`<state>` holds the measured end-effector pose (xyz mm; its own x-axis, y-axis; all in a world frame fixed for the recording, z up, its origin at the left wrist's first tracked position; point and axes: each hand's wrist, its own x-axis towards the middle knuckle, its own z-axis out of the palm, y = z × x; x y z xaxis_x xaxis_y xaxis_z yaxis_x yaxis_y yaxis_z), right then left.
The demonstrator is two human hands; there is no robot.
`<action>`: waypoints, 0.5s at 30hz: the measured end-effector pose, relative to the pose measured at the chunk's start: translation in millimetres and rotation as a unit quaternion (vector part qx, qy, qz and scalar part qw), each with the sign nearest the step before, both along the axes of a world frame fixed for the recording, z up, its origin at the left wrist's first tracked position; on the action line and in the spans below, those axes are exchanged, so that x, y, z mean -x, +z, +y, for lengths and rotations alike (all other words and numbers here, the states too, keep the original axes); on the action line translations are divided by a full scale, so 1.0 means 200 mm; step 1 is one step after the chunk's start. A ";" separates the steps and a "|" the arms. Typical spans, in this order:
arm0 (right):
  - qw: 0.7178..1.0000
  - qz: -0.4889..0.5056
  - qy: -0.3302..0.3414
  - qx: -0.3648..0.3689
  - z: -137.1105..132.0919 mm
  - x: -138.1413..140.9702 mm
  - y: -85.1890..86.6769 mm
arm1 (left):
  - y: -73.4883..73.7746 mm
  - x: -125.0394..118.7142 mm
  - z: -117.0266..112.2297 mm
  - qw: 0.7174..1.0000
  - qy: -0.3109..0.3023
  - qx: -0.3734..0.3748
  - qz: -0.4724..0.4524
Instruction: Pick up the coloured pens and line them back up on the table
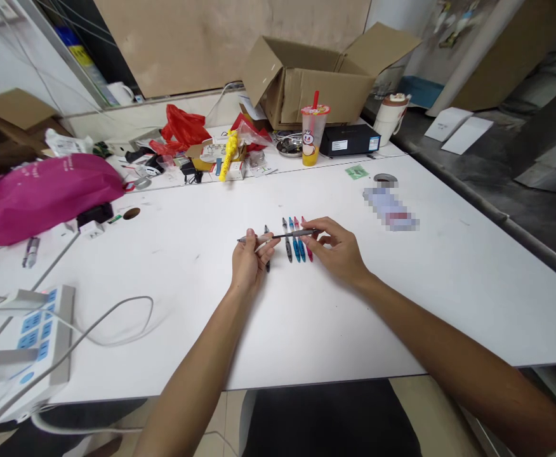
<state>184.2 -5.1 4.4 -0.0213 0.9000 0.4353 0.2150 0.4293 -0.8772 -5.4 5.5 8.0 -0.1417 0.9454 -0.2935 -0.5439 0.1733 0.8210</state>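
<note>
My left hand [247, 266] pinches the clear barrel [261, 239] of a pen between thumb and fingers. My right hand [343, 252] is closed on the pen's grey grip section [303, 233]. A thin dark refill [282, 236] spans the gap between the two parts, held level above the table. Below them several pens lie side by side: a black pen [288, 249], a light blue pen [296, 249], a darker blue pen [301, 250] and a pink pen [310, 254]. Another dark pen [267, 265] lies partly hidden by my left fingers.
A white power strip [61, 336] with cables sits at left, near a magenta bag [54, 193]. At the back are a red plastic bag [183, 127], a drink cup [314, 136], a black box [350, 140] and an open carton [325, 86]. A tape roll [385, 178] lies right.
</note>
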 end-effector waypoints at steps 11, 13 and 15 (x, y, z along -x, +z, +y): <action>0.997 0.059 -0.022 0.035 0.04 -0.07 0.04 | 0.02 0.07 0.02 0.999 0.036 -0.019 0.019; 0.996 0.074 -0.025 0.045 0.04 -0.08 0.04 | 0.02 0.07 0.02 0.999 0.042 -0.016 0.020; 0.994 0.089 -0.021 0.059 0.05 -0.08 0.04 | 0.02 0.07 0.01 0.999 0.046 -0.016 0.023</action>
<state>201.0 4.8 12.0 0.0849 0.9433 0.3209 0.0679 0.3159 -0.9464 -19.2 8.5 12.6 -0.2408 0.9365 -0.2550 -0.5180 0.0982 0.8497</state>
